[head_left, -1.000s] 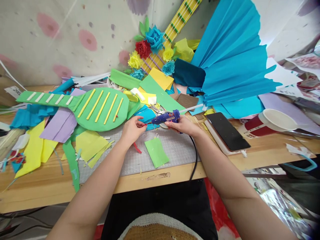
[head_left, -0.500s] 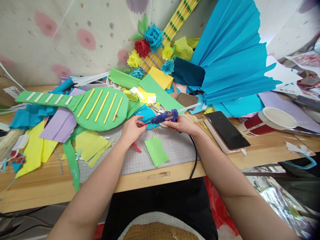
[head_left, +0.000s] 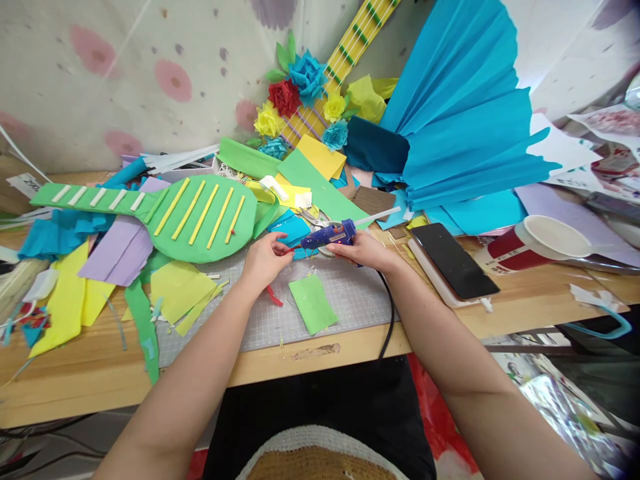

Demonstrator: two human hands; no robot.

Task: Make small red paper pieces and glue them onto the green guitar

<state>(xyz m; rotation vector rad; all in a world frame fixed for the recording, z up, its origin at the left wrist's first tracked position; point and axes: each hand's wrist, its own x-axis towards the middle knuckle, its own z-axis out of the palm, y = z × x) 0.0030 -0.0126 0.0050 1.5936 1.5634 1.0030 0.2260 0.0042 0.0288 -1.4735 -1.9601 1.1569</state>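
My right hand [head_left: 363, 250] is wrapped round a blue hot glue gun [head_left: 327, 235], with a glue stick [head_left: 383, 216] poking out of its back end. The gun's nozzle points left, at the fingertips of my left hand [head_left: 267, 260]. Those fingers are pinched on a small strip of red paper, mostly hidden by them. Below them a loose red paper scrap [head_left: 274, 297] lies on the grey cutting mat [head_left: 265, 330]. A green paper piece [head_left: 313, 304] rests on the mat between my forearms. Scissors [head_left: 315, 217] lie partly hidden behind the gun.
A green paper guitar shape [head_left: 200, 220] with yellow strips lies at left. Behind stands a yellow paper guitar [head_left: 350, 50] with paper flowers, beside pleated blue paper [head_left: 465, 113]. At right are a phone [head_left: 455, 260] and a paper cup [head_left: 540, 243]. The gun's black cord [head_left: 389, 320] hangs over the table edge.
Almost nothing differs. Both hands and the glue gun hold the same place, and the view has shifted very slightly.
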